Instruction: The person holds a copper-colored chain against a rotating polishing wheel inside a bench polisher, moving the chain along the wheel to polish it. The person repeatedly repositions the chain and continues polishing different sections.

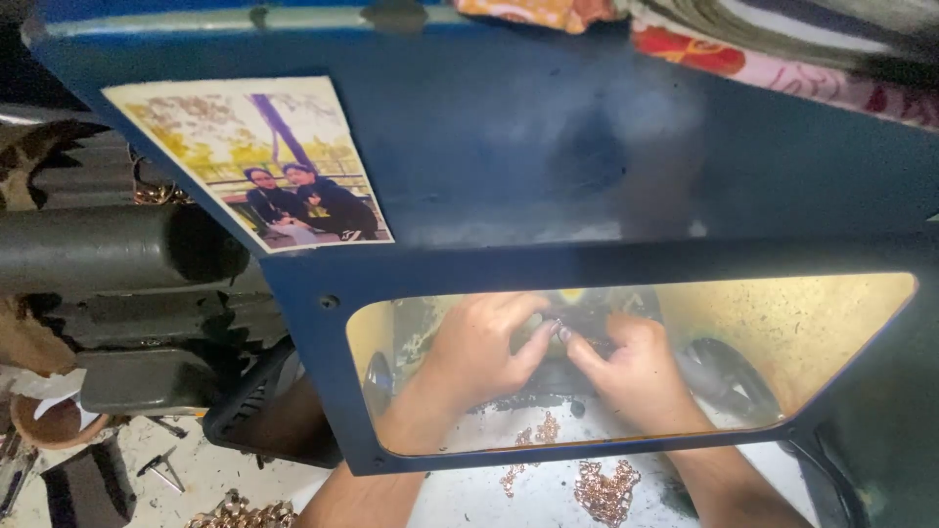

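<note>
Your left hand (479,352) and your right hand (641,372) are behind the clear window (822,332) of the blue hood (548,166), with fingers curled and fingertips meeting on a small dark piece (559,330) between them. What the piece is, you cannot tell through the window. Copper-coloured chain pieces (606,489) lie on the white surface (460,494), near to you.

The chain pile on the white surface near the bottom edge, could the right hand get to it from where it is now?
Probably yes. The chain pile lies in the open just below the right hand, outside the blue hood. Nothing lies between them, though both hands are busy with a small piece behind the window.
</note>
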